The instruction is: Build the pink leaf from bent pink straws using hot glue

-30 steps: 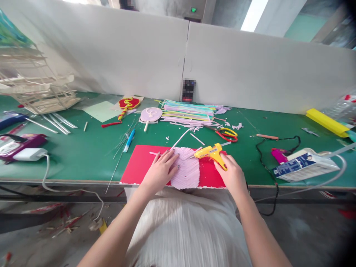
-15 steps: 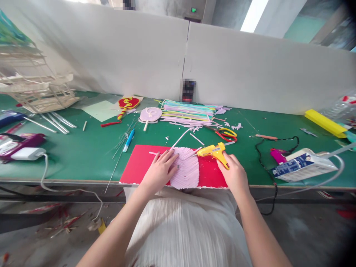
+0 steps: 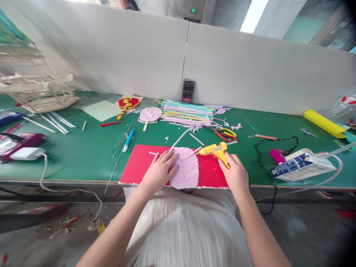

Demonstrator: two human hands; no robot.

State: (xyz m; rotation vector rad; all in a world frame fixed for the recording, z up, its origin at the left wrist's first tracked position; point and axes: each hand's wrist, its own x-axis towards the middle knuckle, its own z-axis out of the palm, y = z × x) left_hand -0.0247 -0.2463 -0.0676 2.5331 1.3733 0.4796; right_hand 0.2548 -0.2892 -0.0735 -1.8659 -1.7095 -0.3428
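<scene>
A pale pink ribbed piece (image 3: 187, 171), made of strips laid in a slanted pattern, lies on a red board (image 3: 136, 165) at the table's front edge. My left hand (image 3: 158, 171) rests flat across its left side, fingers stretched out, hiding part of it. A pink strip (image 3: 180, 139) sticks up and away from its top. In my right hand (image 3: 236, 176) is a yellow hot glue gun (image 3: 215, 150), gripped by the handle. Its nozzle points left, close over the upper right edge of the ribbed piece; whether it touches cannot be made out.
Behind the board lie a bundle of coloured strips (image 3: 189, 111), red-and-yellow-handled pliers (image 3: 226, 134), a pink round fan-shaped piece (image 3: 150, 115) and a blue pen-like tool (image 3: 128, 140). A carton (image 3: 304, 165) and black cord (image 3: 260, 157) are right; a power strip (image 3: 23, 142) is left.
The glue gun has shifted slightly to the right with my right hand, its nozzle drawing back from the ribbed piece. My left hand stays where it was.
</scene>
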